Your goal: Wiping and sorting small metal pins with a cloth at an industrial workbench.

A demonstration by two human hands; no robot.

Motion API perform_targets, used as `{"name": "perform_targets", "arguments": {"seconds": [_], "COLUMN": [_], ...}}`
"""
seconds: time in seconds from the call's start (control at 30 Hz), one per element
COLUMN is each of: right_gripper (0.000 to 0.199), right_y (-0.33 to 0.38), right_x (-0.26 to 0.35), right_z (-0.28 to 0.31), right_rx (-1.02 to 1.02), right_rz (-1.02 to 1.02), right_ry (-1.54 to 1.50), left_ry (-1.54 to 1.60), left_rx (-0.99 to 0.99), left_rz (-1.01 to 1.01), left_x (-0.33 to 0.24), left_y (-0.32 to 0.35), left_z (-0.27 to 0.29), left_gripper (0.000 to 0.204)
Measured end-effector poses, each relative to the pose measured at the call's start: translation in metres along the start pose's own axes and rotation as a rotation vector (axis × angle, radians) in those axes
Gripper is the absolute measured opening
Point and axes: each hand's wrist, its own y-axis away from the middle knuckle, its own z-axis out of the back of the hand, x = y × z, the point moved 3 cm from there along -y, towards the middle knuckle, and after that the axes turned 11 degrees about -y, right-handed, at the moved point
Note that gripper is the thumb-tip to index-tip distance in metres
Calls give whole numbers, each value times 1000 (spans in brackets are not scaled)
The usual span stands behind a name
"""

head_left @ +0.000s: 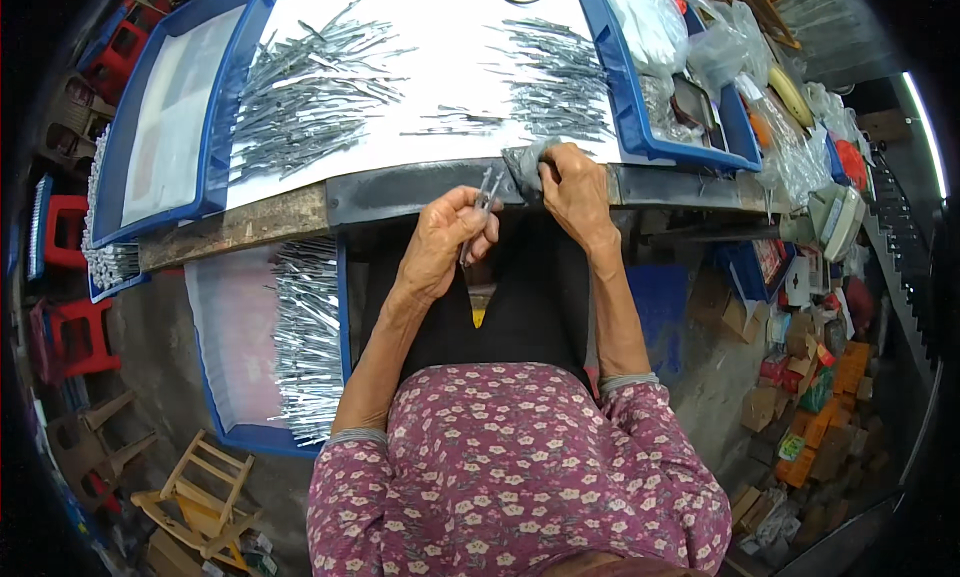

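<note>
My left hand is closed in front of the table's edge, with a few thin grey metal-looking strips pinched between its fingers. To its right, my right hand grips a crumpled grey cloth at the table's front edge. The cloth hides the fingertips in part. Beyond the hands, similar thin dark strips lie on the white tabletop: a large pile at left, another pile at right, and a small bunch between them.
Blue trays stand on the table's left and right, the right one holding plastic bags. Below the table at left, a blue bin contains many shiny strips. A wooden stool and red stools are on the left, cartons on the right.
</note>
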Motion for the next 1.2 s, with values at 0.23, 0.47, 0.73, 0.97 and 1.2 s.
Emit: {"name": "perform_targets", "arguments": {"seconds": [0.23,0.47,0.73,0.97,1.2], "right_gripper": [9,10,11,13,14], "right_y": [-1,-3,-3,-2,-4], "right_x": [0,-1,-2,-2,0], "right_z": [2,3,2,1,1], "right_rx": [71,108,150,148,158], "right_rz": [26,42,29,32,62], "right_ry": [27,-20,8,13,-7], "left_ry": [-28,-219,-568,-1313,-1577], "left_rx": [-2,1,-143,-413,-412], "left_rz": [12,13,-69,-393,-342], "left_x": [-12,-31,-64,-97,-90], "left_y": [-3,-23,-67,-126,-173], "left_z": [0,15,35,64,60], "left_gripper": [22,28,13,18,17]}}
